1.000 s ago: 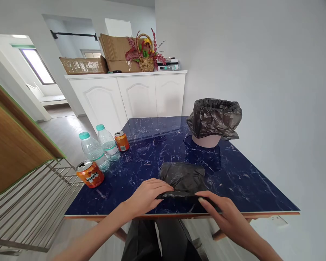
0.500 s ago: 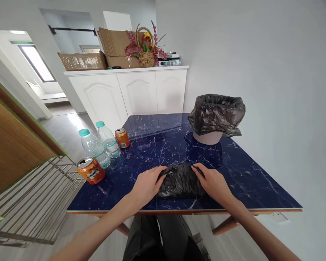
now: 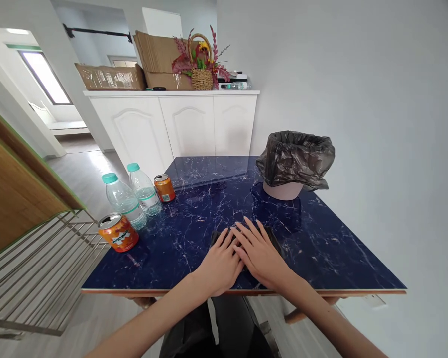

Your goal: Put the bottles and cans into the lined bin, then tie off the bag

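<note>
A folded black plastic bag [image 3: 275,237] lies flat near the front edge of the dark blue marbled table [image 3: 194,233], mostly covered by my hands. My left hand [image 3: 224,263] rests on its left and middle part, fingers stretched out. Flat across the middle and right of the bag lies my right hand [image 3: 259,253], its fingers spread and its thumb side touching or overlapping my left fingers. Neither hand grips anything. Farther back on the right stands a pale bin [image 3: 282,192] lined with a black bag [image 3: 298,161].
On the table's left stand a Mirinda can [image 3: 118,233], two clear bottles with teal caps [image 3: 125,201] [image 3: 144,191] and another orange can [image 3: 164,188]. A metal rack [image 3: 41,268] sits beside the table. Behind is a white cabinet [image 3: 190,124] bearing cardboard boxes and a flower basket [image 3: 202,78].
Both hands let go of the folded bag's far corners and moved inward together. They now lie flat on the bag. The view has shifted slightly.
</note>
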### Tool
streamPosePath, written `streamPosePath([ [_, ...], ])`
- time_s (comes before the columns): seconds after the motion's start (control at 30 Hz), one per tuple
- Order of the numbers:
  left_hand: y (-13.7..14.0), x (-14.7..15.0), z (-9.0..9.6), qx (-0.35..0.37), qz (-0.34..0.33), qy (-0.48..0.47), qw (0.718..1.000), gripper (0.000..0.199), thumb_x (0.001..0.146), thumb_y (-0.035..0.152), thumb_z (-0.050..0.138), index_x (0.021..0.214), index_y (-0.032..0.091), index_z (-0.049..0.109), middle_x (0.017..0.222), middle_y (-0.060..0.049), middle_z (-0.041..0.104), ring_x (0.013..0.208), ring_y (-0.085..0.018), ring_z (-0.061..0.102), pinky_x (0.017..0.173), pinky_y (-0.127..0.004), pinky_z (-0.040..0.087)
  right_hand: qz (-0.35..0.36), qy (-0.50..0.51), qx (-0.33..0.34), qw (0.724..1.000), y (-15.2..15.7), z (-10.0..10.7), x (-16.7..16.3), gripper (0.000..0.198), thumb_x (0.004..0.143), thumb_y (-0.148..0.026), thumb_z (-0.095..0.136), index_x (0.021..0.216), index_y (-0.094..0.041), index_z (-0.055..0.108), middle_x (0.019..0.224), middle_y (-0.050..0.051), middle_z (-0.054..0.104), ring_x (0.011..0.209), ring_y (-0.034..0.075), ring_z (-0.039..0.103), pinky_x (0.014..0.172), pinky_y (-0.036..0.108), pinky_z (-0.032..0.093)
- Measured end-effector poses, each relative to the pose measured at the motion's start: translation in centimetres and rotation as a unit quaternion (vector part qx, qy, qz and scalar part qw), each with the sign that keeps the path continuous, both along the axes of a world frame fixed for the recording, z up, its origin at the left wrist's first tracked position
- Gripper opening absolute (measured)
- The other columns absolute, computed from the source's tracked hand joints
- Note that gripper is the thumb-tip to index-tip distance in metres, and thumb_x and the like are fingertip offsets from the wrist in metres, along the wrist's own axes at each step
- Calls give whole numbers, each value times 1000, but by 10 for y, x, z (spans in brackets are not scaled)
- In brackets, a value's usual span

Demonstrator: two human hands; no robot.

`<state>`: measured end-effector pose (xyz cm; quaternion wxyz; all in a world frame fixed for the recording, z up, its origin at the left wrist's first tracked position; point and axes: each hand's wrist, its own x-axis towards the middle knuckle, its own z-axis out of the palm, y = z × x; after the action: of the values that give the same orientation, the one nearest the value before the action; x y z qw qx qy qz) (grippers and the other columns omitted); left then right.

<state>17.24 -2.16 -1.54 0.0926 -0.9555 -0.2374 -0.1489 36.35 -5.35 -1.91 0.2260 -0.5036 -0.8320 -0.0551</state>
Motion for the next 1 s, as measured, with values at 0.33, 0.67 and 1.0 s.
streamPosePath([
  [0.33,1,-16,-2,-80,33,-2,996,49,114,38,39,155,15,52,170,-13,44,161,-35,33,132,-56,27,-31,-14,-65,997,16,-32,22,56,116,-40,26,165,-18,44,175,12,35,163,27,28,133,53,27],
  [0.67,4,-74,11,-136,-1,-6,991,51,115,39,38,166,33,40,175,0,35,165,-29,21,134,-55,26,-85,129,-118,981,26,-33,44,54,110,-50,39,156,-27,56,163,10,53,154,31,44,129,52,32],
  [1.0,17,-133,-2,-200,139,-186,952,40,113,44,44,141,27,68,160,-4,58,157,-27,43,128,-52,41,-78,213,-225,948,23,-9,70,25,82,-48,74,97,-27,72,117,8,70,117,32,64,109,48,47],
])
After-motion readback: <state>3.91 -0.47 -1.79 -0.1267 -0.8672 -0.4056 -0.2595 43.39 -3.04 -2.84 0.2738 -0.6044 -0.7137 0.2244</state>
